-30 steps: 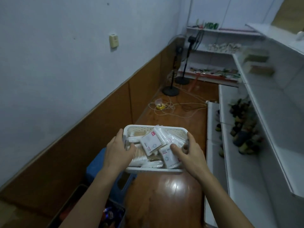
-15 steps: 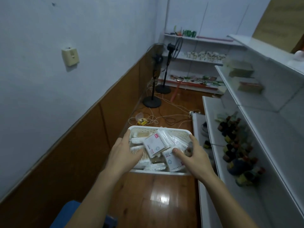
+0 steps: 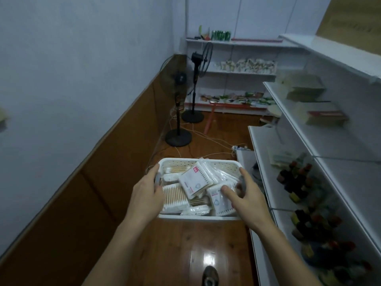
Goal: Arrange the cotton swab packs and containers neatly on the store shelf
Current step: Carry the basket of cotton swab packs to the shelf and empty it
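Head view: both hands hold a white perforated basket above the wooden floor, in front of the person. The left hand grips its left rim, thumb hooked inside over the edge. The right hand curls round the right rim, its thumb pressing on one of the cotton swab packs. The packs lie heaped and crooked in the basket, some flat, some tilted. The white store shelf stands just to the right, with small dark bottles on a lower board. Two standing fans are well beyond, by the left wall
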The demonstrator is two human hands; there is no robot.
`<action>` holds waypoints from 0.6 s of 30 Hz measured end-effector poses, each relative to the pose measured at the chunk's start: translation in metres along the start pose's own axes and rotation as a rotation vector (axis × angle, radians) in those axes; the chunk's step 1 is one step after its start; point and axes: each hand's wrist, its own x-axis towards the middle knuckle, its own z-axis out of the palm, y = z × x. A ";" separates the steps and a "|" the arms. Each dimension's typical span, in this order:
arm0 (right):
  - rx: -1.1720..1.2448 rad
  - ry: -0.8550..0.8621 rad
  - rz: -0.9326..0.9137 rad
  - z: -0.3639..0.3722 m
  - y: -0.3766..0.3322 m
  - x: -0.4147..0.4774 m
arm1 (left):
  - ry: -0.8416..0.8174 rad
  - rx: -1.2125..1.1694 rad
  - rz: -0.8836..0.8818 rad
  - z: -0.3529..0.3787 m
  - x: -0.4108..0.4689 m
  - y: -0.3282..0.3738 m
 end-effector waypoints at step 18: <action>0.069 0.051 0.056 -0.045 0.023 0.430 | -0.031 -0.083 0.023 0.120 0.411 0.100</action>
